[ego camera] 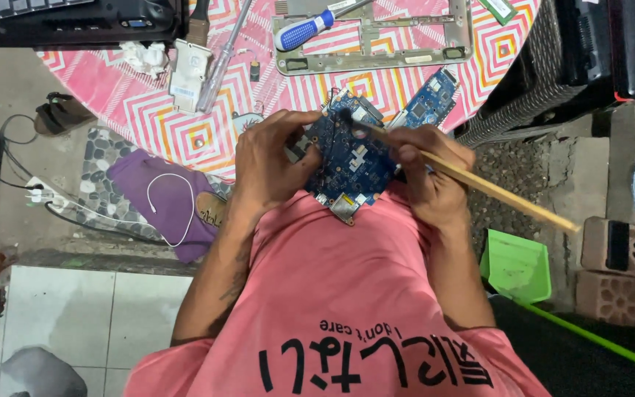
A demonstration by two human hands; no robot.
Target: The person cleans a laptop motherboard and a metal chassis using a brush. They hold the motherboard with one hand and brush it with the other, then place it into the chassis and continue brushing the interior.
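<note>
My left hand point(272, 158) grips the left edge of a blue circuit board point(354, 160), holding it up over my lap at the table's near edge. My right hand point(429, 170) is closed around a long wooden-handled brush point(494, 191). Its dark bristle tip rests on the board's upper part, and the handle slants down to the right past my wrist.
A round table with a pink zigzag cloth point(185, 117) carries a blue-handled screwdriver point(303, 32), a grey laptop frame point(376, 51), a second small blue board point(429, 99), a clear-handled tool point(223, 55) and a black laptop base point(75, 22). A green dustpan point(517, 266) and bricks point(611, 272) lie at right.
</note>
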